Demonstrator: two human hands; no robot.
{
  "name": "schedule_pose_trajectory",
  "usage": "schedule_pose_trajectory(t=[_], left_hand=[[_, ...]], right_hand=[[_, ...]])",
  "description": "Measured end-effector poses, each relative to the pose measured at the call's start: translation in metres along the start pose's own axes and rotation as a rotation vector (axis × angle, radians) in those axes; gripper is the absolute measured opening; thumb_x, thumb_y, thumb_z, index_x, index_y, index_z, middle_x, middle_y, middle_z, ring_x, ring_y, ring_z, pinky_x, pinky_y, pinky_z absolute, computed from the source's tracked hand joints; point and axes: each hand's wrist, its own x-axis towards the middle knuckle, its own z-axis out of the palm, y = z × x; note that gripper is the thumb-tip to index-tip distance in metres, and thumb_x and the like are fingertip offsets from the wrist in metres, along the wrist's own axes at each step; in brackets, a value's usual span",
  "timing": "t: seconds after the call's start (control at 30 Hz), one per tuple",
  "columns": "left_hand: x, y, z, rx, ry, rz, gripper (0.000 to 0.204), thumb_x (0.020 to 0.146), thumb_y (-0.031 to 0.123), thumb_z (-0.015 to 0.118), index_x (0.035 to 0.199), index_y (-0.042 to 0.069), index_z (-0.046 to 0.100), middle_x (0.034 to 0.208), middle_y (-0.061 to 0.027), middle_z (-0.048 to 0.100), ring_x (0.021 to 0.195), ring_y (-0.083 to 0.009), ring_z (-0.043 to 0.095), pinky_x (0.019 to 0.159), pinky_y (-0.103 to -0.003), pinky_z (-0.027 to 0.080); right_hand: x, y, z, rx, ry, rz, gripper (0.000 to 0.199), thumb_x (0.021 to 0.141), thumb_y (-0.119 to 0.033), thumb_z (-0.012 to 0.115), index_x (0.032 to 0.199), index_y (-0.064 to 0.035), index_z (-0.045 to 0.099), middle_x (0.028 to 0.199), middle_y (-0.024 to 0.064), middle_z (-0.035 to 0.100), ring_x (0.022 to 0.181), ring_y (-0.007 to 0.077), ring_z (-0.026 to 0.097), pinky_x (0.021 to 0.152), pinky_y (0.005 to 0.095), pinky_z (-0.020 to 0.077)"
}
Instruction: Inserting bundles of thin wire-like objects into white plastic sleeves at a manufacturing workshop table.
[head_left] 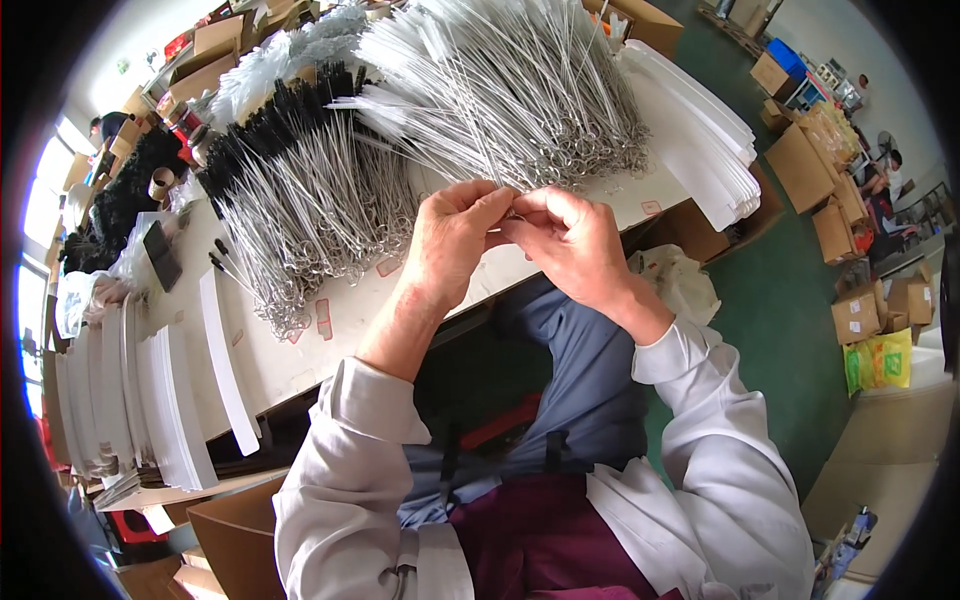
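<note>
My left hand (456,235) and my right hand (572,240) meet at the table's near edge, fingertips pinched together. Between them shows a bit of thin metal wire (514,213); the rest of it is hidden by the fingers or lost among the wires behind. Just beyond my hands lies a big heap of wire-handled brushes with white bristles (530,85), looped ends toward me. To its left, a second heap of wire-handled brushes has black bristles (300,180), its loops also facing me.
Long white strips (180,400) stand in stacks at the table's left, with one loose strip (225,360) beside them. Another stack of white strips (700,140) lies at the right end. Cardboard boxes (805,170) and a yellow-green bag (878,361) sit on the floor at right.
</note>
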Motion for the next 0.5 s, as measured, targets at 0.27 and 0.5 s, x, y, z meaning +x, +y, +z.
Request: schedule_pose_trajectory(t=[0.27, 0.5], left_hand=[[-0.031, 0.000, -0.016, 0.092, 0.053, 0.035, 0.022, 0.103, 0.017, 0.062, 0.108, -0.004, 0.067, 0.093, -0.0132, 0.072, 0.085, -0.0181, 0.072, 0.079, -0.034, 0.062], [-0.072, -0.021, -0.016, 0.173, 0.011, 0.010, 0.020, 0.105, 0.014, 0.058, 0.110, -0.004, 0.064, 0.089, -0.0095, 0.071, 0.076, -0.0148, 0.069, 0.071, -0.028, 0.059]], right_hand=[[0.015, 0.002, -0.003, 0.022, 0.019, 0.080, 0.034, 0.103, -0.030, 0.066, 0.098, 0.0030, 0.071, 0.074, 0.0008, 0.067, 0.068, 0.0045, 0.057, 0.061, 0.0249, 0.0471], [0.018, -0.016, 0.024, 0.469, -0.218, 0.276, 0.042, 0.110, -0.035, 0.052, 0.116, 0.0033, 0.068, 0.094, 0.0108, 0.072, 0.083, 0.0142, 0.069, 0.077, 0.0295, 0.0573]])
